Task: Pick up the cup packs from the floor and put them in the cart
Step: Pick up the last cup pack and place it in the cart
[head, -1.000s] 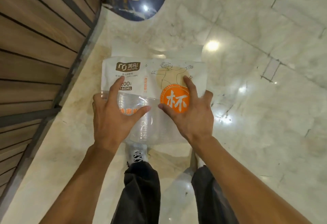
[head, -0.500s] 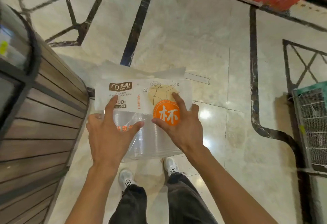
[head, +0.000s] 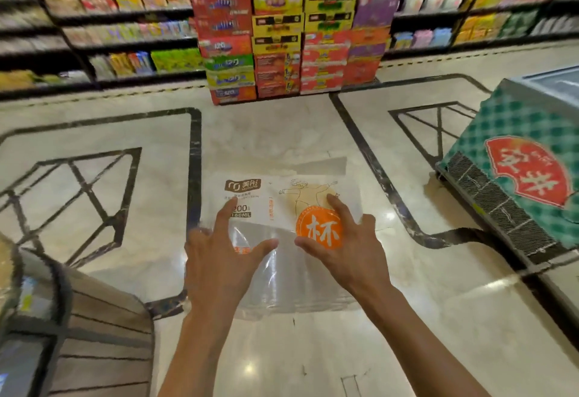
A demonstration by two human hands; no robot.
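- Both my hands grip the cup pack in the air above the marble floor: left hand on its left half, right hand on its right.
- Its printed header points away from me, towards the stacked cartons; I cannot tell its long axis.
- Readable: "200", "160ML", and "杯" on an orange disc.

We have one head-worn camera, facing forward and down across the floor, near our arms, store shelves toward twelve o'clock.
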